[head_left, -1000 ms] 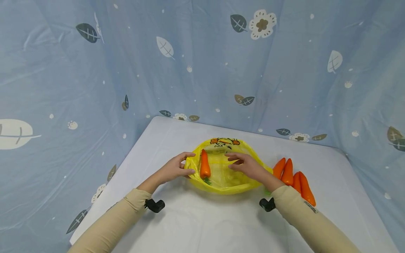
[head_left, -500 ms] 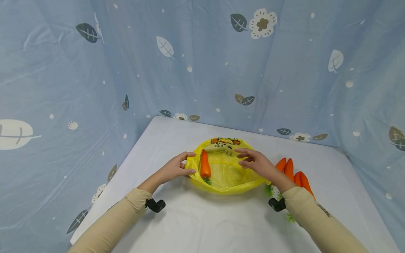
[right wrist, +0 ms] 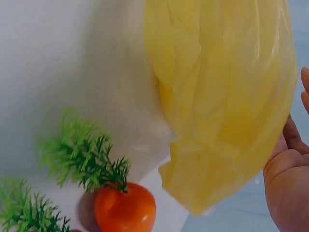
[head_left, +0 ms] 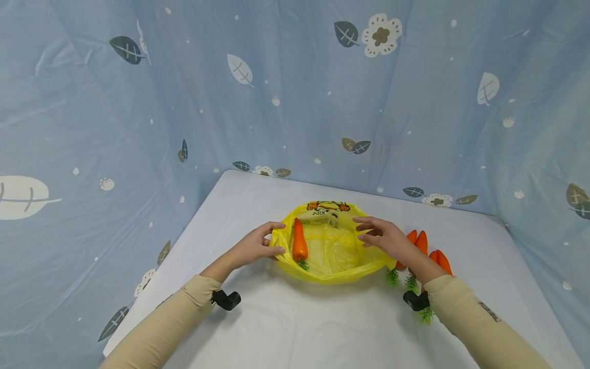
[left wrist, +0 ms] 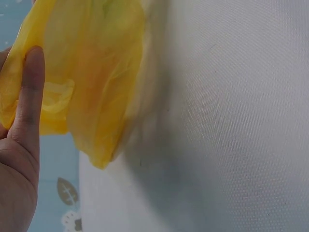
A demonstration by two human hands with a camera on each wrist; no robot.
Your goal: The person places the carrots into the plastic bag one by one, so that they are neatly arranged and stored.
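A yellow plastic bag (head_left: 329, 278) lies on the white table with its wide mouth turned up. Inside, near its left side, rests one orange carrot (head_left: 299, 242) with a green top. My left hand (head_left: 253, 245) pinches the bag's left rim between thumb and fingers, and the left wrist view shows the thumb (left wrist: 30, 87) against the yellow film. Over the bag's right part, my right hand (head_left: 384, 238) reaches in with bent, spread fingers and nothing between them. In the right wrist view the bag's outer wall (right wrist: 227, 96) hides most of that hand.
Several more carrots (head_left: 422, 242) with leafy tops lie right of the bag, partly under the right forearm. Black wrist cameras (head_left: 226, 300) hang below both cuffs. A blue patterned curtain (head_left: 295, 102) stands behind the table (head_left: 295, 328).
My right hand has moved right, from over the middle of the bag toward its right rim, uncovering more of the carrots' green tops. The left hand has stayed put.
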